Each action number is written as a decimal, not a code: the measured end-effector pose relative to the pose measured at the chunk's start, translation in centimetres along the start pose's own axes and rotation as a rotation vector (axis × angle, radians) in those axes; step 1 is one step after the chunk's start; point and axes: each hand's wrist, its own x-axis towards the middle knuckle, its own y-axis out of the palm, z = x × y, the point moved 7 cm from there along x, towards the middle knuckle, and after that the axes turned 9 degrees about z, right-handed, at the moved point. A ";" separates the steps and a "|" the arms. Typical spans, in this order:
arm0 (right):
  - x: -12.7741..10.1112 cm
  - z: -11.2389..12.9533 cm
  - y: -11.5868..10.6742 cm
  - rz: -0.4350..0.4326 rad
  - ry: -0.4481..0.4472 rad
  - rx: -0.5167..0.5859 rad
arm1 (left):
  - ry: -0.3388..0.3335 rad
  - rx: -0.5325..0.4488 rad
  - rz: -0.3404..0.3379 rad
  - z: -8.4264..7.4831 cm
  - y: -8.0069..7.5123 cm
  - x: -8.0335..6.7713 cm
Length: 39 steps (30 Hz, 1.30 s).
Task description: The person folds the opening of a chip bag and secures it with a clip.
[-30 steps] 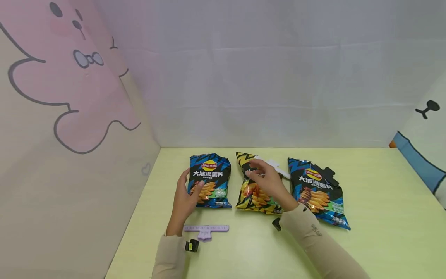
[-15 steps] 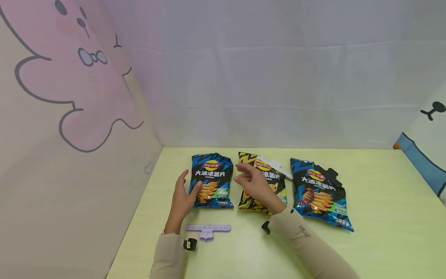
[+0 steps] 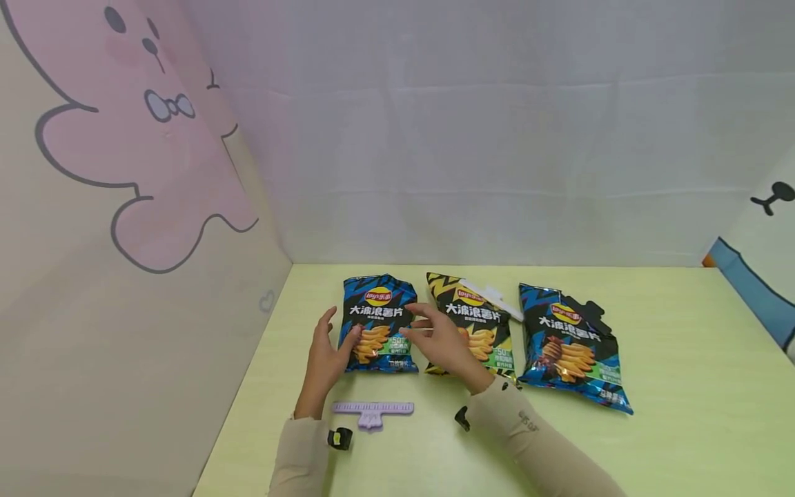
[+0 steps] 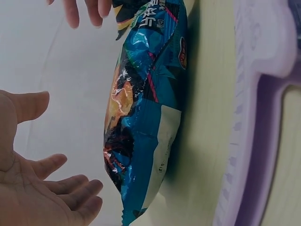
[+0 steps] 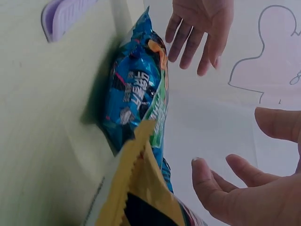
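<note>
Three chip bags lie in a row on the yellow-green table (image 3: 671, 359). My left hand (image 3: 332, 345) is open at the left edge of the left blue bag (image 3: 379, 314), thumb near its lower corner. In the left wrist view the left hand (image 4: 42, 188) is open with a gap to the blue bag (image 4: 141, 117). My right hand (image 3: 430, 333) is open beside that bag's right edge, over the lower left of the yellow-black bag (image 3: 478, 310). In the right wrist view the right hand (image 5: 244, 188) holds nothing, with the blue bag (image 5: 136, 94) and the left hand (image 5: 202, 28) beyond.
A purple bag clip (image 3: 373, 409) lies loose on the table just in front of the left bag. A white clip (image 3: 493, 295) sits at the yellow-black bag's top. A black clip (image 3: 590, 314) sits on the right blue bag (image 3: 568, 352). Cartoon-printed walls enclose the table.
My right hand has moved left, off the yellow-black bag's top and toward the left blue bag. The left hand has stayed by that bag's left edge.
</note>
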 end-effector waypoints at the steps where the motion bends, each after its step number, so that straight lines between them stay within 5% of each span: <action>1: 0.0 -0.1 0.2 0.004 0.001 0.008 | -0.003 0.000 0.006 0.1 0.1 0.0; 24: 0.8 -1.7 3.2 -0.011 0.098 0.016 | -0.005 0.036 0.069 1.4 1.4 0.6; 39: 1.1 -2.7 4.3 -0.029 0.154 0.170 | -0.084 0.049 0.100 2.5 2.2 0.9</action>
